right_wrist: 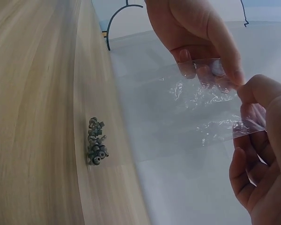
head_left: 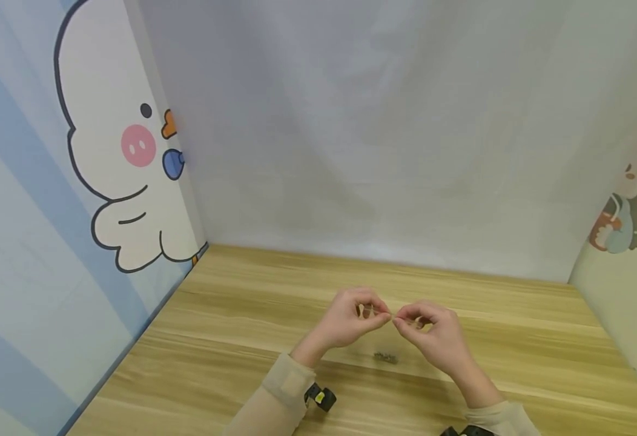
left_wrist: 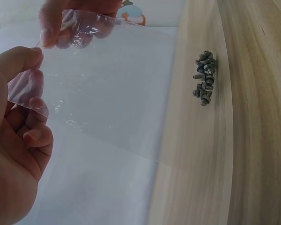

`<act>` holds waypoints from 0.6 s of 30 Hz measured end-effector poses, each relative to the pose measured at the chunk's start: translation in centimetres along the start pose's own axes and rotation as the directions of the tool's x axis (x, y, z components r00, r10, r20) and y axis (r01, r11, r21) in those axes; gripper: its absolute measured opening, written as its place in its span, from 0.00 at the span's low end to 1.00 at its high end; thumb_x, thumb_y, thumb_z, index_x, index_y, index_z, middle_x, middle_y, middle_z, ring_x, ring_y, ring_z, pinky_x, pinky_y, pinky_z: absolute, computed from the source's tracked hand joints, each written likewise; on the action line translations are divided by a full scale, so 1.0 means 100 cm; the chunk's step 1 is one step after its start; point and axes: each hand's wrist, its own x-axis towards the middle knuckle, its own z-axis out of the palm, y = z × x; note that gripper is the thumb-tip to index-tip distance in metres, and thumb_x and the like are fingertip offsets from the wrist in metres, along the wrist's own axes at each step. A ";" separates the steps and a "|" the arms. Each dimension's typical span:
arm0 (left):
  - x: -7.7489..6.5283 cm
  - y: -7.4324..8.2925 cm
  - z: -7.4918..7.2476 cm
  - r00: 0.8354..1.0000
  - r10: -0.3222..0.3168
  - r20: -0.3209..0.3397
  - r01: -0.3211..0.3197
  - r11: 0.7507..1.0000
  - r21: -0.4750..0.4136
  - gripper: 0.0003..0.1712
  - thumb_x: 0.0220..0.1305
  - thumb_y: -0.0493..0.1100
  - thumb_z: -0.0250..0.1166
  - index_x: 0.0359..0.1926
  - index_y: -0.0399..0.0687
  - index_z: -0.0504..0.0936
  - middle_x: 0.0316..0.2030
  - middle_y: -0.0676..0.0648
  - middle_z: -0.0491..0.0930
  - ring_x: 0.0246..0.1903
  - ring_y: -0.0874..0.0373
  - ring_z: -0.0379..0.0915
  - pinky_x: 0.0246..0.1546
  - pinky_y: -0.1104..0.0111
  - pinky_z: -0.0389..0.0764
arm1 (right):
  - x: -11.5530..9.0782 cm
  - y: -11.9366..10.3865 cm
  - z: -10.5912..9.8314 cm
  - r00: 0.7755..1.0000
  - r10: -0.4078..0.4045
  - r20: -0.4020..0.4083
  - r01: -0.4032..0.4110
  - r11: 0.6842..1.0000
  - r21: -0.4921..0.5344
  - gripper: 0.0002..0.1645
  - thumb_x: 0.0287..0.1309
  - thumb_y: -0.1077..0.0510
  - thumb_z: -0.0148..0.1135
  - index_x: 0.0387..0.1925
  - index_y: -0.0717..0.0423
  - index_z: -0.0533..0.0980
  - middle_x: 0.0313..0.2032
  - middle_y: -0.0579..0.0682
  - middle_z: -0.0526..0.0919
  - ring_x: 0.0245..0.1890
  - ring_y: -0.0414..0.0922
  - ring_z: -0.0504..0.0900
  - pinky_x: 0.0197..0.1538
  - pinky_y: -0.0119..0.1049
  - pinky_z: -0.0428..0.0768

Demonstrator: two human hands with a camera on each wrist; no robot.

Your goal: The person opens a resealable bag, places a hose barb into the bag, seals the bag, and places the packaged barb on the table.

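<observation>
Between both hands hangs a clear plastic bag (left_wrist: 107,89), thin and see-through, its top edge pinched at two spots close together. My left hand (head_left: 347,318) pinches one side of that edge between thumb and forefinger. On the other side my right hand (head_left: 434,333) does the same, the two sets of fingertips nearly meeting. In both wrist views the other fingers show through the film, behind it. Below the hands, a small pile of metal fittings (head_left: 386,358) lies on the table; they look like short threaded screws or connectors (right_wrist: 97,143).
The wood-grain table (head_left: 215,339) runs back to a pale grey curtain (head_left: 384,151). A panel with a cartoon duck (head_left: 117,169) stands along the left, and another printed panel (head_left: 618,242) along the right. A black wrist camera (head_left: 321,397) sits at the left sleeve.
</observation>
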 end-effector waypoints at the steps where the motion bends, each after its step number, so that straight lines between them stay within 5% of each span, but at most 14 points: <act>1: 0.000 0.000 0.000 1.000 0.003 0.001 -0.003 1.000 -0.001 0.02 0.71 0.39 0.73 0.40 0.45 0.91 0.35 0.54 0.86 0.31 0.67 0.74 0.32 0.74 0.77 | 0.000 0.000 0.000 1.000 -0.005 -0.007 0.005 1.000 -0.004 0.10 0.59 0.68 0.77 0.36 0.51 0.89 0.34 0.40 0.89 0.33 0.35 0.83 0.37 0.34 0.82; 10: 0.000 -0.004 -0.003 0.999 -0.033 0.011 0.033 0.999 -0.034 0.05 0.72 0.42 0.73 0.45 0.47 0.91 0.38 0.54 0.86 0.30 0.65 0.73 0.29 0.73 0.75 | 0.002 0.003 -0.004 1.000 0.031 0.002 -0.031 1.000 0.007 0.10 0.61 0.68 0.76 0.37 0.49 0.88 0.35 0.41 0.88 0.34 0.36 0.82 0.37 0.33 0.82; 18: -0.004 -0.016 -0.012 0.987 -0.159 -0.001 0.159 0.987 -0.023 0.05 0.72 0.42 0.72 0.43 0.47 0.91 0.33 0.57 0.85 0.32 0.65 0.76 0.31 0.72 0.78 | 0.000 0.012 -0.013 0.966 0.217 0.140 -0.221 0.975 0.017 0.07 0.66 0.57 0.76 0.44 0.54 0.87 0.38 0.41 0.88 0.38 0.38 0.83 0.42 0.35 0.84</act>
